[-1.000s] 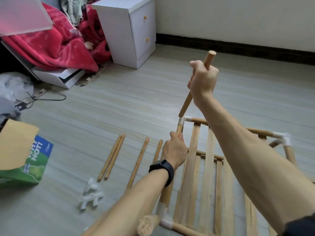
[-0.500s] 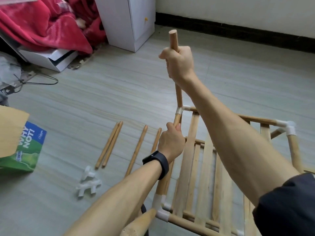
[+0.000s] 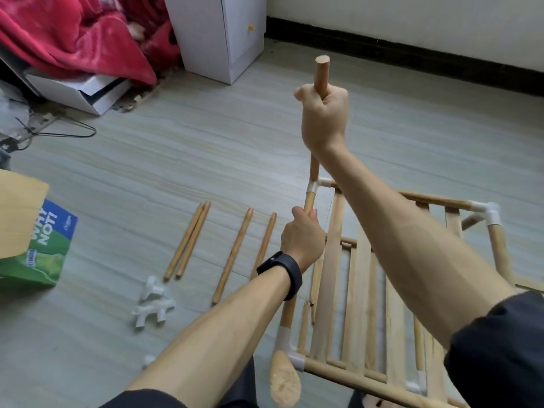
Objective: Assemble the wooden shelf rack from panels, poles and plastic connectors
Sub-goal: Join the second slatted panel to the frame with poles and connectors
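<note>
Head view: looking down on a part-built rack on the floor, both forearms stretched out over it.
Done so far: one slatted panel (image 3: 332, 290) framed with rails; white plastic joints at far-left connector (image 3: 316, 185), far-right connector (image 3: 488, 213) and near-left connector (image 3: 290, 351); fourth corner barely in view.
Also fitted, by the look of it: near pole (image 3: 284, 384) rising out of the near-left connector, blunt end toward the camera.
In hand: upright pole (image 3: 321, 72) standing in the far-left connector, close to vertical; depth of seating impossible to tell.
Left over: four loose poles (image 3: 232, 254) lying parallel on the floor left of the rack, two of them touching; heap of loose connectors (image 3: 153, 307) just nearer than those.
Progress, as a judgement: early to middle; remaining uprights and at least one more tier to go.
Right hand (image 3: 323, 119): raised, fist wrapped tight round the upright pole near its top, short stub showing above the knuckles.
Left hand (image 3: 303, 240): lower, fingers curled round the side rail (image 3: 308, 200) just below the far-left connector, apparently bracing; black wristband (image 3: 282, 270) on the wrist.
Next, as a guess: push or twist downward to seat the pole.
Surroundings: green box (image 3: 41, 245) at left, white cabinet (image 3: 217, 33) and red blanket (image 3: 73, 33) beyond.
</note>
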A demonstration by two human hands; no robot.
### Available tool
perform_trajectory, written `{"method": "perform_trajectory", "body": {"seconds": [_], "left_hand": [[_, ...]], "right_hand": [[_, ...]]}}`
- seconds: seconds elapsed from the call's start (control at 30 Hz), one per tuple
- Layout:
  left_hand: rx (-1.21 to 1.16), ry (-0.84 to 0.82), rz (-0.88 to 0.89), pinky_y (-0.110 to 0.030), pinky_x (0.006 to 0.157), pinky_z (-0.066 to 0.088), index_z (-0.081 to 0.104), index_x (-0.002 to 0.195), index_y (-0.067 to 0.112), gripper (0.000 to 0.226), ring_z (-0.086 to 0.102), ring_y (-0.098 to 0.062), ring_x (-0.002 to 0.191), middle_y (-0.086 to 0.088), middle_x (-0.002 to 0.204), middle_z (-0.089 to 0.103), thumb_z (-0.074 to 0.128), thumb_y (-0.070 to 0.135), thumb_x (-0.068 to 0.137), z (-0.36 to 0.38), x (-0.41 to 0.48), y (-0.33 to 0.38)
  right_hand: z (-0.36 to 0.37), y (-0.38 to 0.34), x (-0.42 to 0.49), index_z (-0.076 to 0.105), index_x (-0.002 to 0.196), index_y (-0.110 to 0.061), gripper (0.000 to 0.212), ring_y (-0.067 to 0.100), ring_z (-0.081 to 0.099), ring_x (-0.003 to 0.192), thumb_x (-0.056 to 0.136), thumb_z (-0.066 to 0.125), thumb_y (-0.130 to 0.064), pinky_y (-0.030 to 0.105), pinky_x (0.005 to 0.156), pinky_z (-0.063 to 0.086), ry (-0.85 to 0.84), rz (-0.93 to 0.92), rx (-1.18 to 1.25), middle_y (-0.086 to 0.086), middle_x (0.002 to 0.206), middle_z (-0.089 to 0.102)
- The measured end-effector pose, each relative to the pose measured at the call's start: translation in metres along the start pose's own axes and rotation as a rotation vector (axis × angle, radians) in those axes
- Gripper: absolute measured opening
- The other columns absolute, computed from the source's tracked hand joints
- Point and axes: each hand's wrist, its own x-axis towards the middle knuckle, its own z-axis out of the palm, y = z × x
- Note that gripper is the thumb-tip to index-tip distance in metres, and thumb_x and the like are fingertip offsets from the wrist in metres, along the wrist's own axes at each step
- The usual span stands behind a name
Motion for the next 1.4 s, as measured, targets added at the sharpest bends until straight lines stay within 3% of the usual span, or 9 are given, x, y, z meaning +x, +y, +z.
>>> {"method": "perform_trajectory", "body": {"seconds": [0.33, 0.47, 0.63, 0.77, 0.9, 1.03, 1.13, 1.27, 1.4], "left_hand": [[-0.139, -0.288, -0.089, -0.035, 0.074, 0.055, 0.051, 0.128, 0.007, 0.037, 0.064, -0.022, 0.089, -0.011, 0.112, 0.064, 0.035, 0.034, 0.107, -0.011, -0.02, -0.003], [-0.137, -0.377, -0.104, -0.028, 0.065, 0.056, 0.053, 0.131, -0.003, 0.039, 0.072, -0.032, 0.096, -0.02, 0.118, 0.07, 0.038, 0.024, 0.107, -0.023, -0.04, -0.005], [-0.159, -0.462, -0.106, -0.028, 0.052, 0.055, 0.048, 0.135, 0.017, 0.036, 0.072, -0.015, 0.063, -0.003, 0.104, 0.071, 0.037, 0.033, 0.105, -0.031, -0.058, -0.022], [-0.28, -0.446, -0.087, -0.031, 0.057, 0.059, 0.051, 0.129, 0.021, 0.029, 0.075, -0.019, 0.066, -0.004, 0.101, 0.072, 0.044, 0.035, 0.105, -0.025, -0.042, -0.018], [-0.353, -0.551, -0.064, -0.035, 0.067, 0.063, 0.063, 0.121, 0.022, 0.028, 0.076, -0.021, 0.074, -0.003, 0.1, 0.075, 0.056, 0.04, 0.1, -0.026, -0.016, -0.024], [-0.302, -0.665, -0.102, -0.03, 0.074, 0.058, 0.066, 0.122, 0.035, 0.044, 0.073, -0.015, 0.089, 0.003, 0.109, 0.074, 0.072, 0.056, 0.083, -0.049, 0.014, -0.049], [-0.307, -0.436, -0.22, -0.03, 0.071, 0.052, 0.064, 0.116, 0.023, 0.037, 0.07, -0.015, 0.082, -0.001, 0.102, 0.072, 0.069, 0.048, 0.089, -0.067, 0.043, -0.087], [0.433, -0.119, -0.263, -0.04, 0.101, 0.046, 0.048, 0.14, 0.016, 0.046, 0.051, -0.031, 0.124, -0.012, 0.137, 0.051, 0.054, 0.034, 0.098, -0.103, 0.075, -0.162], [0.738, -0.014, -0.421, -0.045, 0.107, 0.041, 0.036, 0.147, 0.011, 0.052, 0.038, -0.036, 0.136, -0.016, 0.15, 0.037, 0.046, 0.028, 0.099, -0.121, 0.083, -0.224]], "right_hand": [[-0.034, -0.012, 0.003, 0.048, 0.05, -0.021, 0.046, 0.019, 0.033, 0.049, 0.091, 0.053, -0.001, 0.039, 0.05, 0.026, 0.086, 0.166, -0.018, 0.002, 0.053, 0.036], [-0.043, -0.017, 0.005, 0.046, 0.062, -0.017, 0.034, 0.014, 0.042, 0.046, 0.093, 0.054, -0.011, 0.038, 0.055, 0.038, 0.069, 0.257, -0.138, 0.0, 0.052, 0.043], [-0.066, 0.018, -0.04, 0.052, 0.124, -0.011, 0.042, 0.023, 0.058, 0.101, 0.096, 0.063, -0.041, 0.036, 0.081, 0.05, -0.148, 0.443, -0.833, 0.01, 0.12, 0.06], [-0.079, 0.061, -0.106, 0.008, 0.162, -0.021, 0.098, 0.034, 0.006, 0.154, 0.088, 0.066, -0.053, 0.056, 0.121, 0.021, -0.387, 0.516, -1.094, 0.009, 0.167, 0.014], [-0.083, 0.077, -0.116, -0.027, 0.157, -0.029, 0.105, 0.028, -0.03, 0.151, 0.091, 0.054, -0.038, 0.064, 0.12, 0.0, -0.505, 0.545, -1.092, 0.009, 0.169, 0.017], [-0.074, 0.077, -0.115, -0.031, 0.155, -0.03, 0.1, 0.027, -0.034, 0.149, 0.093, 0.048, -0.036, 0.062, 0.12, 0.004, -0.5, 0.546, -1.115, 0.021, 0.166, 0.02], [-0.076, 0.076, -0.116, -0.023, 0.158, -0.026, 0.095, 0.029, -0.027, 0.152, 0.095, 0.048, -0.037, 0.061, 0.118, 0.016, -0.426, 0.454, -1.143, 0.023, 0.163, 0.026], [-0.079, 0.071, -0.115, -0.016, 0.16, -0.024, 0.094, 0.034, -0.017, 0.154, 0.095, 0.051, -0.032, 0.062, 0.114, 0.025, -0.414, 0.408, -1.102, 0.031, 0.152, 0.034], [-0.079, 0.077, -0.117, -0.015, 0.161, -0.027, 0.095, 0.032, -0.013, 0.156, 0.094, 0.052, -0.035, 0.061, 0.111, 0.03, -0.383, 0.38, -1.119, 0.028, 0.154, 0.033]]}}
